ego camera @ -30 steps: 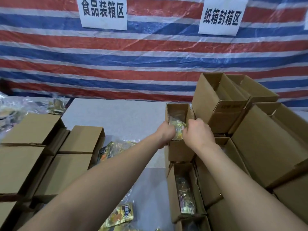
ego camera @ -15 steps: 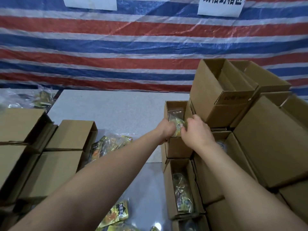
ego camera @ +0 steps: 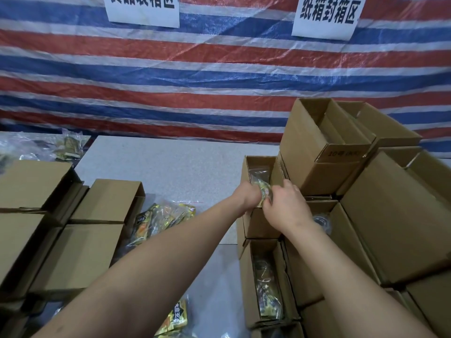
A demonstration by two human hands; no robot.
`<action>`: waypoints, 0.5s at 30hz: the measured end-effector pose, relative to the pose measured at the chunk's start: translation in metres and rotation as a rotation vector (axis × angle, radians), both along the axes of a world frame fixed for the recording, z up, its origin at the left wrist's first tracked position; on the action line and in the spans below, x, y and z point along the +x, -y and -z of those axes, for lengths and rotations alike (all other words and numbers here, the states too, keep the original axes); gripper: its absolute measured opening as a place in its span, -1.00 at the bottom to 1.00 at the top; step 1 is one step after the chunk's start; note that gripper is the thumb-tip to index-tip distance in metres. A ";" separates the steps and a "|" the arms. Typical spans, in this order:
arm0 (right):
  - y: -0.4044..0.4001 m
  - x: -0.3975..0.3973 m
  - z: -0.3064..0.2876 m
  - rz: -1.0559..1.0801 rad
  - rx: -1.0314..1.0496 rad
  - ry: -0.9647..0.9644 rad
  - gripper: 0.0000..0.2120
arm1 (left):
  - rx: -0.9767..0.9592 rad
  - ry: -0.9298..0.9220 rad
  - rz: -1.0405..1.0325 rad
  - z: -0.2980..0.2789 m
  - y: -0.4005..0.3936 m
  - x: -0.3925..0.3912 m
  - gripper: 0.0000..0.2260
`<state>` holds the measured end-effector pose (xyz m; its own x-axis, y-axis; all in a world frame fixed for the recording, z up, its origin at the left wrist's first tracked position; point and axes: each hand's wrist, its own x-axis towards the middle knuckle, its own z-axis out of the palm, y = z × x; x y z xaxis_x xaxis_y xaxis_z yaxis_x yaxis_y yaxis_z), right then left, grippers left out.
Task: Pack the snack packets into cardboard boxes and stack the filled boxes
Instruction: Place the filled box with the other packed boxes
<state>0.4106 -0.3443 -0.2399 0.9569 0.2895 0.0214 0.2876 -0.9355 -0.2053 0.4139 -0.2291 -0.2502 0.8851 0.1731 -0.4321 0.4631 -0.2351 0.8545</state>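
- The left hand (ego camera: 247,197) and right hand (ego camera: 284,206) meet over the near end of a small open box (ego camera: 258,223), knuckles toward the camera.
- Both hands have their fingers curled down onto a yellow snack packet (ego camera: 264,192) in clear wrap, which shows in the gap between them; each hand grips one side of it.
- The packet sits inside the box's opening, its far end of clear film reaching toward the box's back wall.
- This box stands on the grey table (ego camera: 158,167), at the left edge of a cluster of cartons.
- Just in front of it, nearer the camera, a second open box (ego camera: 249,289) lies under the right forearm's left side, with a dark packet (ego camera: 266,289) inside.
- Right of the hands, a tall open carton (ego camera: 317,147) stands tilted on top of other cartons, with printed marks on its front flap.
- More brown cartons (ego camera: 390,215) fill the right side, stacked against one another.
- Left of the left forearm, loose packets (ego camera: 166,218) in a clear bag lie on the table; another yellow packet (ego camera: 175,318) shows below the forearm at the bottom edge.
- Closed boxes (ego camera: 80,252) lie in rows on the far left.
- A red, white and blue striped tarp (ego camera: 170,81) hangs behind, with two white signs (ego camera: 327,15) pinned to it.
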 end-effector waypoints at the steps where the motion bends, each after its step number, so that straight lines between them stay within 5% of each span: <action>1: 0.001 0.000 0.000 -0.003 -0.005 -0.002 -0.69 | 0.012 0.000 0.012 -0.001 0.000 0.001 -0.75; 15: 0.000 -0.004 -0.005 -0.025 -0.006 0.037 -0.67 | 0.004 0.022 -0.004 0.000 -0.010 -0.017 -0.33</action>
<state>0.4065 -0.3440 -0.2354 0.9480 0.3135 0.0552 0.3182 -0.9291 -0.1883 0.3973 -0.2188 -0.2502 0.8934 0.1786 -0.4122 0.4456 -0.2363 0.8635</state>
